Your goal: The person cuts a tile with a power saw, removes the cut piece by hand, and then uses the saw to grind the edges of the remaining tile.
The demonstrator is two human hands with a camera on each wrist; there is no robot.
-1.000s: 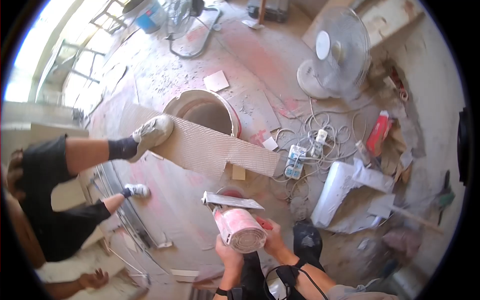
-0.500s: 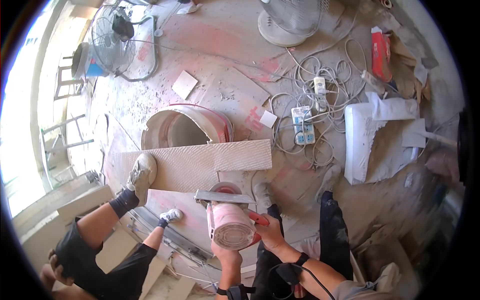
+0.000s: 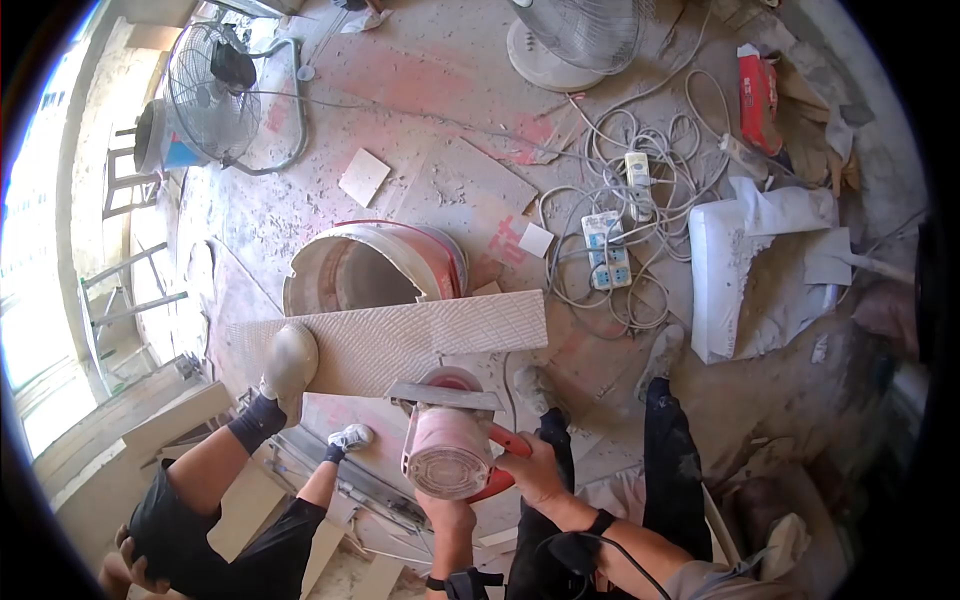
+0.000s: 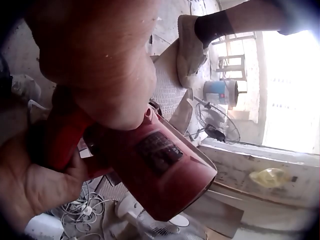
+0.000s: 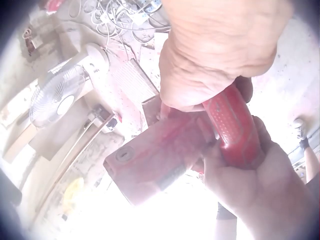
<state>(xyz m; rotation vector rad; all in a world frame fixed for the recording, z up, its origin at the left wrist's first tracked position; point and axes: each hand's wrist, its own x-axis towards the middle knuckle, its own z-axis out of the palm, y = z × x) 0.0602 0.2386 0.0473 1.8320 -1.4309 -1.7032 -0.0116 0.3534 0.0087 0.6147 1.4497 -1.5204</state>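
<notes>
Two hands share one red power saw (image 3: pixel 445 445): our left hand (image 3: pixel 447 512) and our right hand (image 3: pixel 535 470) both clasp its red grips, neither free. The saw sits at the near edge of one textured board (image 3: pixel 480 325); we cannot tell whether the blade touches it. That board lies at the near side of one tub (image 3: pixel 440 260), its left end under another person's shoe (image 3: pixel 290 365). Its right end is narrower, with a step in the near edge, so we judge some cutting done; the wide part looks whole, and any cut there would be left to make. Around us we count two fans, a black one (image 3: pixel 230 66) and a white one (image 3: pixel 545 58), two power strips (image 3: pixel 606 250) and two loose square tiles (image 3: pixel 365 177).
</notes>
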